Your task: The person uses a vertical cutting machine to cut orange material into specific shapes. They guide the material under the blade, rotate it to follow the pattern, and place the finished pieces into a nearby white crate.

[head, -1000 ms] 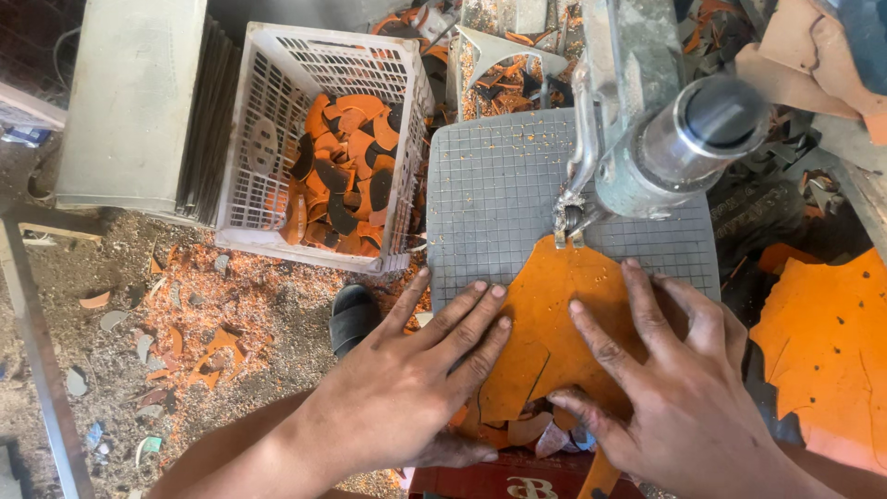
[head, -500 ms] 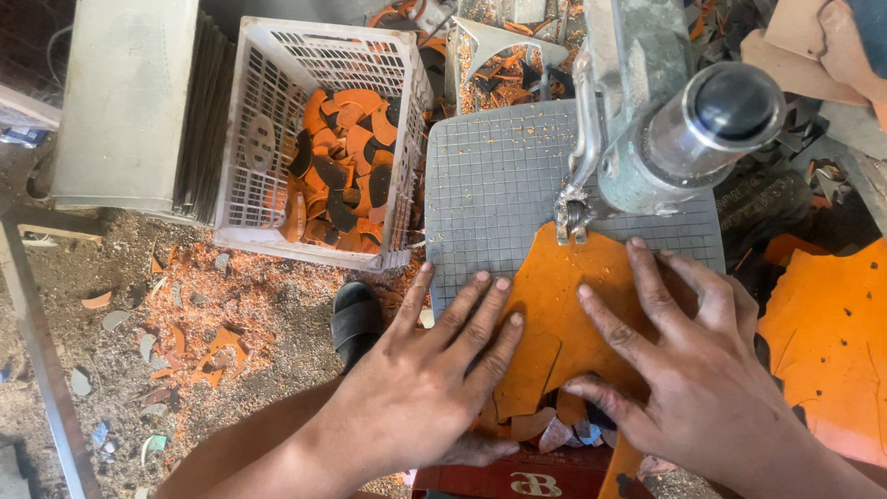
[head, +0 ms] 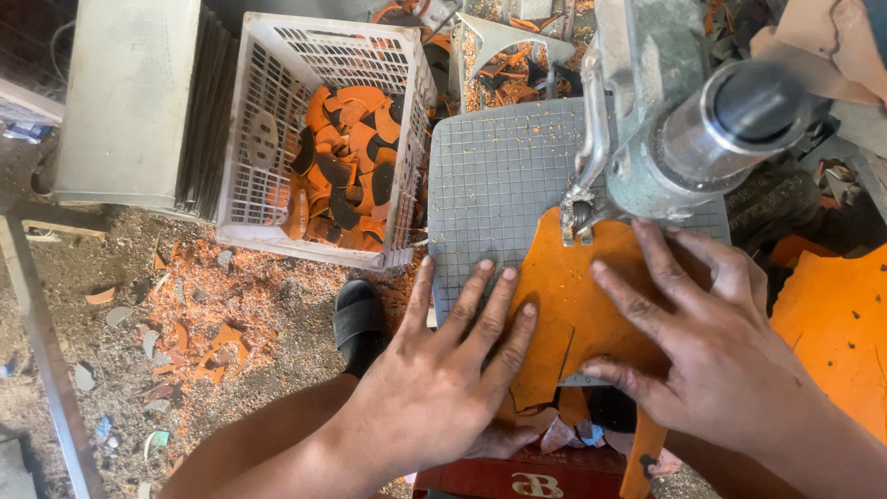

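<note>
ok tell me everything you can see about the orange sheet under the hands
The orange sheet is thin, flat and looks like leather or rubber, with a curved top edge and cut lines near its lower left. It lies on the grey gridded work plate, overhanging the near edge. The left hand and right hand press it flat, and the machine's cutting head meets its top edge.

My right hand (head: 711, 342) and left hand (head: 443, 379) cover much of the flat orange sheet (head: 573, 296), so I can't trace its near edge. The grey metal machine head (head: 684, 120) hides the cutting point — its top runs out of frame. Another orange sheet (head: 832, 323) is cut off at right.
</note>
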